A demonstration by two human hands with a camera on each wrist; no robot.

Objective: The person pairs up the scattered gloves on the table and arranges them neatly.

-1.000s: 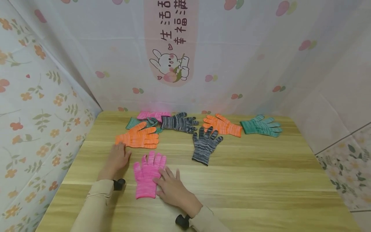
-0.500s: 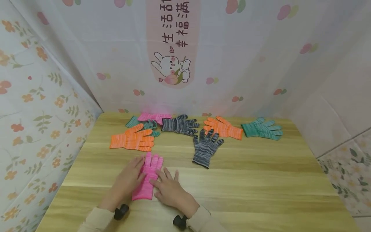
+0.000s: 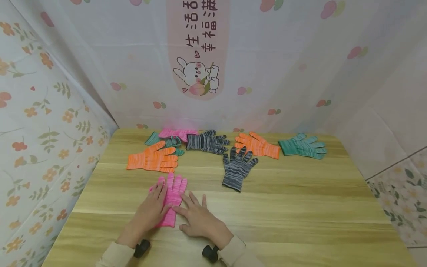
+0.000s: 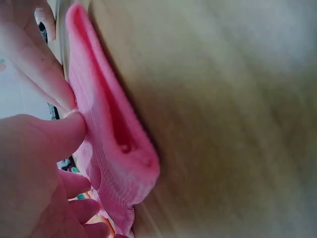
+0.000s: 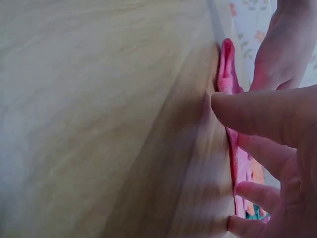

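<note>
A pink knit glove (image 3: 172,196) lies flat on the wooden table, its fingers pointing away and its cuff toward me. My left hand (image 3: 149,207) rests on the glove's left side with straight fingers, covering part of the thumb side. From the right, my right hand (image 3: 199,218) touches the glove's edge with its fingers spread. In the left wrist view the cuff opening of the pink glove (image 4: 114,119) gapes slightly, with the left thumb pressing on the knit. The right wrist view shows the right fingertips (image 5: 242,188) along the glove's side.
An orange glove (image 3: 153,158) lies just beyond, overlapping a crumpled green glove (image 3: 155,139). Behind are another pink glove (image 3: 173,132) and a grey striped glove (image 3: 205,142). Farther right lie a second grey glove (image 3: 237,170), an orange glove (image 3: 258,145) and a green glove (image 3: 303,146).
My left hand has come from the orange glove, which shifted left, down onto the pink glove. The pink glove has moved slightly left; my right hand stays at its edge.
</note>
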